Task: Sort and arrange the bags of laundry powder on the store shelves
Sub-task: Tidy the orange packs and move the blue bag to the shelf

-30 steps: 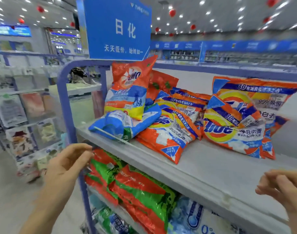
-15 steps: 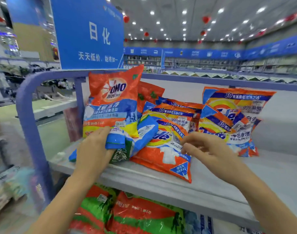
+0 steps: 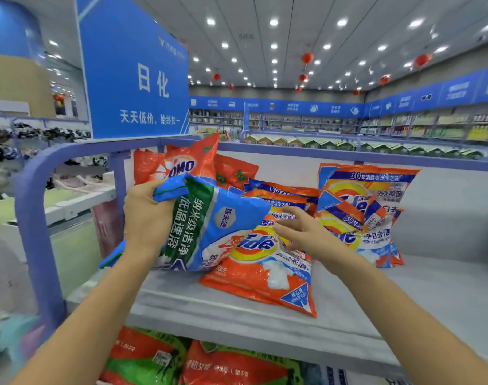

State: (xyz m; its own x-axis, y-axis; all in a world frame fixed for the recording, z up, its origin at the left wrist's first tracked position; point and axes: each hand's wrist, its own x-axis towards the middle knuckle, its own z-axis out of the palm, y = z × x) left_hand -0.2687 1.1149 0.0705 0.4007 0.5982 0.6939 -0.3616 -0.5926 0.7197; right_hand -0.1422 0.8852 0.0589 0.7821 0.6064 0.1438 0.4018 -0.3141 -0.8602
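My left hand (image 3: 147,218) grips the top edge of a blue and green laundry powder bag (image 3: 209,226) and holds it tilted up above the grey top shelf (image 3: 348,309). My right hand (image 3: 301,232) reaches in with spread fingers and touches the bag's right side. Under it lies an orange Tide bag (image 3: 262,273), flat on the shelf. A red OMO bag (image 3: 181,165) stands behind my left hand. Several more Tide bags (image 3: 362,207) lean in a pile at the back right.
A blue metal frame (image 3: 34,218) rounds the shelf's left end, with a blue sign (image 3: 134,73) above it. The lower shelf holds red and green bags (image 3: 154,359). Bare shelf surface stretches right of the pile. Other aisles lie beyond.
My left hand has lifted the blue bag from the shelf and tilted it upright. My right hand has moved over to its right side. The camera has come closer.
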